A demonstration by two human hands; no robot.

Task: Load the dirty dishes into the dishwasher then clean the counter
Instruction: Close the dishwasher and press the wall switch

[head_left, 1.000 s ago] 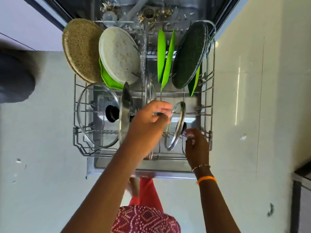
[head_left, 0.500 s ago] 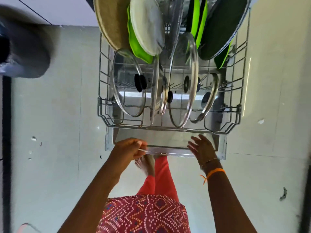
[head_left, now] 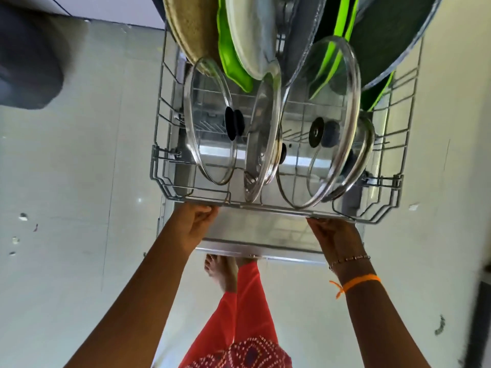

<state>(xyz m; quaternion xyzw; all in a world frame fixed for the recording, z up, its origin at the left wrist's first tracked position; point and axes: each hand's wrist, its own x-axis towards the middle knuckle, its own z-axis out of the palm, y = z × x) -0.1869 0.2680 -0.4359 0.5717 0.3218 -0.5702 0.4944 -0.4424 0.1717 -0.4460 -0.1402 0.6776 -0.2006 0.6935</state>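
- The wire dishwasher rack (head_left: 393,208) is pulled out over the open dishwasher door (head_left: 260,235), with its near rail towards the person.
- The left hand (head_left: 192,224) grasps the near rail at its left end, fingers curled up to the wire.
- The right hand (head_left: 332,232) is at the near rail's right end; its fingers reach under the rail, and whether they curl round the wire I cannot tell.
- In the near row of the rack stand glass lids on edge: a left lid (head_left: 210,123) with a black knob, a narrow middle lid (head_left: 263,144), a large right lid (head_left: 324,120), and a smaller lid (head_left: 364,155) partly hidden behind it.
- In the far row stand a tan plate (head_left: 188,27), a white plate (head_left: 249,35) against a green plate (head_left: 231,62), green boards (head_left: 342,30), and a dark green pan (head_left: 385,38) on the far right.
- The right wrist wears an orange thread (head_left: 358,281) and a bead bracelet (head_left: 348,260).
- A bare foot (head_left: 223,272) and a red trouser leg (head_left: 249,301) show on the pale floor (head_left: 79,235) below the door.
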